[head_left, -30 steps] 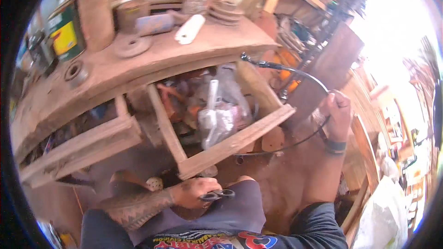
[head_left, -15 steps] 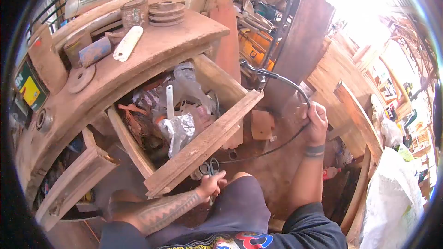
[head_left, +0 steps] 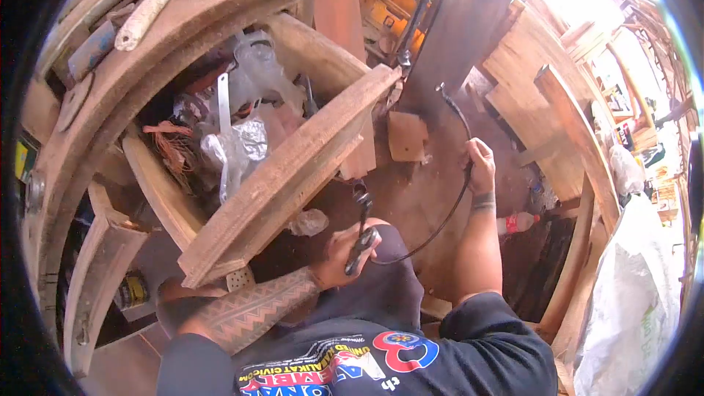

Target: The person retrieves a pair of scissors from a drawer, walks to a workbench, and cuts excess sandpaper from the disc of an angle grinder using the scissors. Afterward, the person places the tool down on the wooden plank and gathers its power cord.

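Note:
My right hand (head_left: 481,167) is closed round a thin black hose (head_left: 456,209), raised over the floor to the right of the drawer. The hose's free end, with a small metal fitting, sticks up past my fingers. From there the hose curves down to my left hand (head_left: 342,255), which is closed on a dark hand tool (head_left: 361,246) above my lap. A dark rounded end stands up from that tool; its exact kind is unclear. Beside my left hand is the front of an open wooden drawer (head_left: 293,176), holding plastic bags (head_left: 257,77), a white strip (head_left: 224,103) and orange fibres (head_left: 174,148).
A dusty wooden bench (head_left: 242,0) bears a white-handled object (head_left: 144,18) and a blue cylinder (head_left: 92,51). Another drawer (head_left: 103,271) juts out at lower left. Boards (head_left: 539,117) lean on the right, near a red-labelled bottle (head_left: 518,223) and a white sack (head_left: 634,279).
The view has tilted down and shifted. My left hand has lifted and turned the dark tool, moving it off the drawer front. The hose end has swung away from the drawer corner.

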